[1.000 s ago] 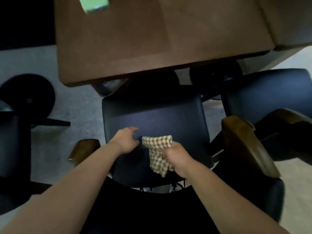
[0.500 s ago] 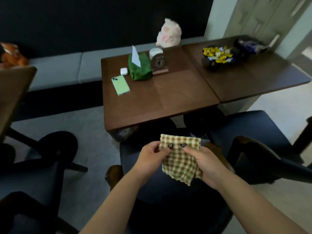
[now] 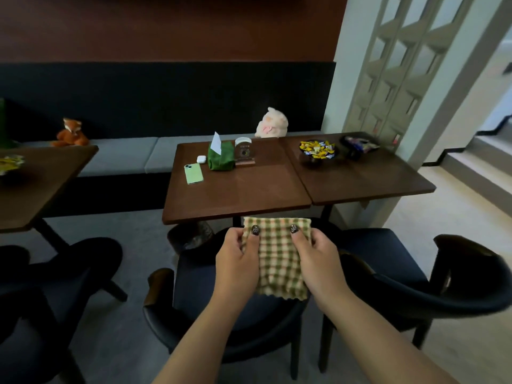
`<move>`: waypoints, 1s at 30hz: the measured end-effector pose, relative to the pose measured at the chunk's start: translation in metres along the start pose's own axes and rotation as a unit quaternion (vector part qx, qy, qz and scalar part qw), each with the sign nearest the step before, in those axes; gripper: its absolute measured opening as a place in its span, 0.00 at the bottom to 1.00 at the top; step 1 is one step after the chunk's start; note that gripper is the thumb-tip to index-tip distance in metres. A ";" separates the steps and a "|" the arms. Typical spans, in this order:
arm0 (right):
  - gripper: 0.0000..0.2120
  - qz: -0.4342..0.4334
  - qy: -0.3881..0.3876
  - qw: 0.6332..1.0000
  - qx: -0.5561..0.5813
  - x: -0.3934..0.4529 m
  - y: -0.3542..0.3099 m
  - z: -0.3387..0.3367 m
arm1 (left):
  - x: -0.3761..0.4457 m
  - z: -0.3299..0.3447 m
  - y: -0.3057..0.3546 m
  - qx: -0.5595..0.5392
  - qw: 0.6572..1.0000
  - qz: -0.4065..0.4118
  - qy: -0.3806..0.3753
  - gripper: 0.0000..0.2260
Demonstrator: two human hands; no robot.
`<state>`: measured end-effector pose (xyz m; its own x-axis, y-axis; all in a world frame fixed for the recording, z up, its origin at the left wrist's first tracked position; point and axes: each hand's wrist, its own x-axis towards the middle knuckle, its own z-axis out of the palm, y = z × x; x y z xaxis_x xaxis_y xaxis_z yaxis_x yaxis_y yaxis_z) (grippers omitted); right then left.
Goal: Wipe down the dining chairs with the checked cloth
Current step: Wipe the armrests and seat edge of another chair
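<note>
The checked cloth point(image 3: 277, 256), green and cream, hangs spread in the air in front of me, above a dark blue dining chair point(image 3: 194, 275). My left hand point(image 3: 235, 259) pinches its upper left part with the thumb on the front. My right hand point(image 3: 315, 259) pinches the upper right part the same way. A second dark chair point(image 3: 401, 275) with a curved wooden back stands to the right. Another dark chair point(image 3: 55, 286) is at the left.
A brown table point(image 3: 249, 189) beyond the chair carries a green phone point(image 3: 193, 173), earbud case, green tissue holder point(image 3: 220, 156) and a small sign. The adjoining table point(image 3: 374, 178) holds a bowl of sweets point(image 3: 317, 149). A grey bench with plush toys runs along the wall.
My view rose from the chair seat to the tables. Both hands lifted the cloth off the seat and spread it flat between them.
</note>
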<state>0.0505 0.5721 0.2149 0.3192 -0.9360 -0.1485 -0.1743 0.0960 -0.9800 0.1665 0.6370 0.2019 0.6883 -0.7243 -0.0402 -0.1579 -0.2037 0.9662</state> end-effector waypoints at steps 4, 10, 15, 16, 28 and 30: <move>0.11 -0.016 -0.006 0.999 -0.030 -0.040 -0.007 -0.032 | -0.053 0.006 0.014 0.002 1.000 -0.002 0.020 0.06; 0.10 -0.006 -0.045 0.999 0.008 -0.091 -0.031 -0.041 | -0.099 -0.029 0.033 -0.016 0.998 0.000 0.057 0.09; 0.09 0.081 -0.155 0.974 0.146 -0.134 -0.047 -0.019 | -0.133 -0.081 0.035 -0.006 0.995 0.013 0.101 0.09; 0.10 0.105 -0.185 0.961 0.174 -0.144 -0.049 -0.010 | -0.140 -0.095 0.032 -0.006 0.994 0.013 0.105 0.09; 0.10 0.141 -0.278 0.942 0.121 -0.301 -0.032 0.199 | -0.227 -0.350 -0.050 0.036 0.989 0.021 0.139 0.07; 0.13 0.130 -0.289 0.943 0.101 -0.322 -0.034 0.234 | -0.240 -0.390 -0.066 0.036 0.988 0.011 0.148 0.07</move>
<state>0.1717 0.9494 0.2653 0.7552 -0.5363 -0.3769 -0.1537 0.4140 -0.8972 0.2878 1.0810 0.2472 0.8593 -0.5070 0.0676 -0.2184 -0.2443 0.9448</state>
